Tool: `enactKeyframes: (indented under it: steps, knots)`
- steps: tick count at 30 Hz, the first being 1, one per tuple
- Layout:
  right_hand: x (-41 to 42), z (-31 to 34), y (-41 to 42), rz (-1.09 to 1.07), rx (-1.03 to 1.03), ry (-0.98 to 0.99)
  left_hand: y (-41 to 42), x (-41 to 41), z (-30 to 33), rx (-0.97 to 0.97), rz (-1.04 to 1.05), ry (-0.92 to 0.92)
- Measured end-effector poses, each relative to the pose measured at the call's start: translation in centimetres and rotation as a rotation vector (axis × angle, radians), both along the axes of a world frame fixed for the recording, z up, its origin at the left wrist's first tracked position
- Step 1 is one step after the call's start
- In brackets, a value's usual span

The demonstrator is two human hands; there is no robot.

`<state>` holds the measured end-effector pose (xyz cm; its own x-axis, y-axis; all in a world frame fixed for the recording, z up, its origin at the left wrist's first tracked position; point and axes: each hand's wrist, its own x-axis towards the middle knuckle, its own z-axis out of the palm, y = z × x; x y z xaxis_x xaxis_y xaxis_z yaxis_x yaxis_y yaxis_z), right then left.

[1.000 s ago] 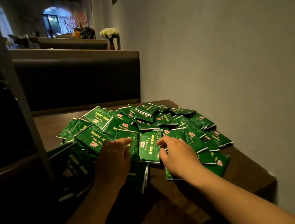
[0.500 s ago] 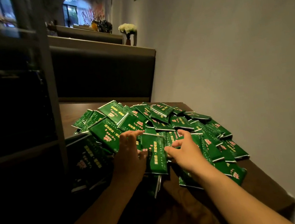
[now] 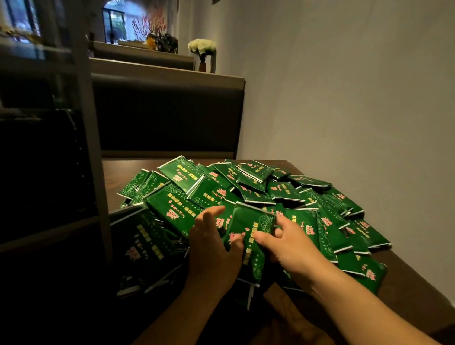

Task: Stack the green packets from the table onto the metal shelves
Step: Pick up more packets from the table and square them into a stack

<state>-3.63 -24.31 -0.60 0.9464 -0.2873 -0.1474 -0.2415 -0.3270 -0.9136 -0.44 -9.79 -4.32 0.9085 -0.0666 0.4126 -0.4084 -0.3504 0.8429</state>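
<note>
A heap of several green packets (image 3: 253,186) with pink and yellow print covers the dark wooden table (image 3: 410,293). One green packet (image 3: 251,227) at the near edge of the heap sits tilted up between both hands. My left hand (image 3: 212,247) holds its left side, thumb on the front face. My right hand (image 3: 288,242) grips its right side, thumb on the front and fingers curled behind. The metal shelves (image 3: 91,148) stand at the left, dark, with an upright post next to the heap.
A grey wall (image 3: 368,99) runs along the table's right side. A dark padded bench back (image 3: 168,113) stands behind the table, with a white flower vase (image 3: 202,51) on its ledge. More green packets (image 3: 141,247) lie in shadow by the shelf post.
Both hands have closed in from the two sides on one packet at the heap's near edge and tilted it up. The camera has moved closer and turned left.
</note>
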Motion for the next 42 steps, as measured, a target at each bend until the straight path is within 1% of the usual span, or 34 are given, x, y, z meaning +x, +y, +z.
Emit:
enactKeyframes:
  steps: [2, 4, 7, 9, 11, 13, 16, 17, 20, 22, 24, 26, 27, 28, 29, 30, 32, 33, 34, 35, 36, 38, 40, 42]
  knots:
    - [-0.3, 0.4, 0.0, -0.033, 0.012, -0.072, 0.2, 0.3, 0.1, -0.015, 0.033, 0.046]
    - [-0.2, 0.8, 0.3, -0.037, -0.031, -0.079, 0.4, 0.5, 0.0, 0.016, 0.026, 0.115]
    - [0.4, 0.4, 0.7, 0.023, -0.304, -0.016, 0.4, 0.4, -0.3, 0.117, -0.004, 0.095]
    - [0.6, 0.1, 1.1, 0.040, -0.389, 0.012, 0.3, 0.2, 0.0, 0.116, -0.037, 0.076]
    - [0.8, -0.3, 1.4, 0.033, -0.386, 0.016, 0.5, 0.2, 0.2, 0.073, -0.058, 0.084]
    - [0.8, -0.3, 1.8, 0.038, -0.322, -0.011, 0.8, 0.5, 0.5, -0.015, -0.081, 0.132]
    - [0.7, -0.5, 1.7, 0.016, -0.073, -0.055, 1.1, 0.4, 1.3, -0.212, -0.166, 0.241]
    - [0.4, -0.3, 1.7, 0.011, -0.026, -0.093, 1.1, 0.2, 1.5, -0.259, -0.203, 0.272]
    - [-0.3, 0.1, 1.5, -0.009, -0.030, -0.278, 1.0, -0.1, 1.8, -0.344, -0.291, 0.305]
    - [-0.7, 0.3, 1.4, 0.013, -0.022, -0.365, 0.9, -0.1, 1.9, -0.325, -0.268, 0.274]
    - [-1.0, 0.5, 1.5, 0.053, -0.054, -0.373, 0.8, 0.0, 1.7, -0.248, -0.232, 0.224]
    - [-1.3, 0.7, 1.0, 0.075, -0.069, -0.370, 0.7, -0.1, 1.5, -0.181, -0.217, 0.217]
    - [-1.5, 1.0, 0.8, 0.077, -0.099, -0.374, 0.8, -0.1, 1.4, -0.166, -0.211, 0.222]
    - [-1.7, 1.2, 0.3, 0.057, -0.179, -0.382, 0.7, -0.2, 1.4, -0.166, -0.211, 0.225]
    - [-1.8, 1.3, -0.2, 0.025, -0.304, -0.397, 0.8, -0.3, 1.5, -0.179, -0.211, 0.214]
    - [-1.8, 1.3, -0.9, -0.013, -0.475, -0.407, 0.8, -0.4, 1.7, -0.205, -0.218, 0.202]
    - [-1.6, 0.9, -2.5, -0.081, -0.824, -0.361, 0.8, -0.6, 2.1, -0.266, -0.226, 0.201]
    - [-1.5, 0.6, -3.3, -0.111, -0.936, -0.276, 0.8, -0.7, 2.3, -0.281, -0.230, 0.201]
    - [-1.5, 0.4, -4.0, -0.141, -1.004, -0.186, 0.8, -0.8, 2.4, -0.280, -0.234, 0.201]
    - [-1.5, 0.1, -4.6, -0.167, -1.029, -0.093, 0.8, -0.9, 2.5, -0.276, -0.236, 0.199]
    - [-1.5, 0.0, -5.0, -0.194, -1.027, -0.020, 0.7, -1.0, 2.4, -0.274, -0.238, 0.198]
    - [-1.5, -0.1, -5.6, -0.227, -0.955, 0.077, 0.7, -1.1, 2.5, -0.275, -0.241, 0.189]
    - [-1.3, -0.1, -6.0, -0.233, -0.858, 0.119, 0.7, -1.3, 2.5, -0.286, -0.249, 0.177]
    - [-1.3, 0.3, -6.3, -0.265, -0.730, 0.115, 0.7, -1.4, 2.6, -0.294, -0.259, 0.175]
